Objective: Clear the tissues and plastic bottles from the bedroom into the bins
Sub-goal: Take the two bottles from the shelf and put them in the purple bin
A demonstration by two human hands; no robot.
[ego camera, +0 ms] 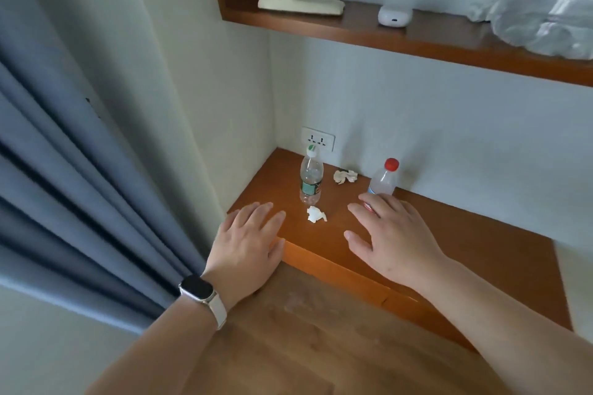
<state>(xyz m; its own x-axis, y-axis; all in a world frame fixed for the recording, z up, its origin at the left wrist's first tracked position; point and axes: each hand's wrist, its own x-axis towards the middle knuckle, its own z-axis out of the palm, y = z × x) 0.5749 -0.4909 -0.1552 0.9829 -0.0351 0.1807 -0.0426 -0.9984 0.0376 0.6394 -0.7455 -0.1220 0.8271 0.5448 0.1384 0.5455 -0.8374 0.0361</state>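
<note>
White tissue (pixel 316 214), crumpled into a small wad, lies on the wooden worktop (pixel 465 244) between the two hands, both spread flat with straight fingers and holding nothing. The left hand (pixel 247 234), with a watch (pixel 197 290) at its wrist, rests over the worktop's front corner; the right hand (pixel 391 234) covers the base of a clear red-capped bottle (pixel 383 179), and whether it touches it I cannot tell. Just behind the wad stands a clear green-labelled bottle (pixel 310 179) with a white cap, upright, near the left fingertips. A second crumpled tissue (pixel 345 176) sits by the wall between the bottles, below a wall socket (pixel 317 139). Blue curtain (pixel 64 170) hangs at the left; the shelf (pixel 417 38) above carries a remote control (pixel 300 3), a small white case (pixel 394 14) and a large water bottle (pixel 545 9)
</note>
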